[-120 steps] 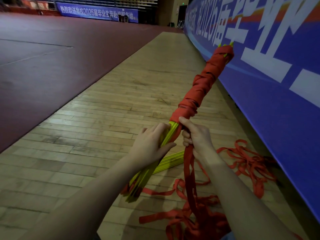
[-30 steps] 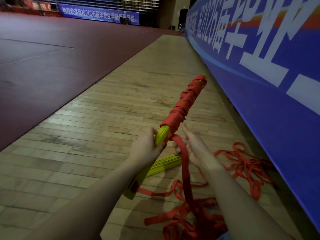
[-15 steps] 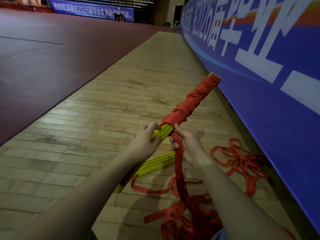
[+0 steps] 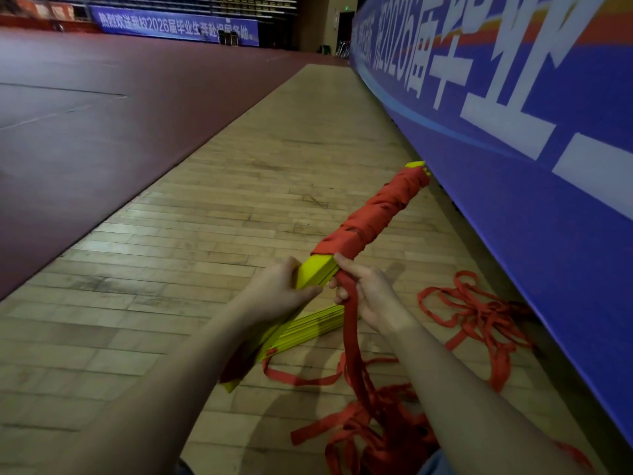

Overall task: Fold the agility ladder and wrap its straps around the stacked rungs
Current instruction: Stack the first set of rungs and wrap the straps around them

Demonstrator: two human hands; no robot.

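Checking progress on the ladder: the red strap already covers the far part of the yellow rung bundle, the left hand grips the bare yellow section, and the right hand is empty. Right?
Not quite. The head view shows the right hand is not empty: it grips the red strap just below the wrapped part. The rest holds: red wrapping covers the far part of the rung bundle, and the left hand grips its bare yellow section.

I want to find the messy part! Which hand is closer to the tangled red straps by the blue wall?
Right. The right hand pinches the red strap beside the tangled red straps by the blue banner wall; the left hand grips the yellow rungs, farther away.
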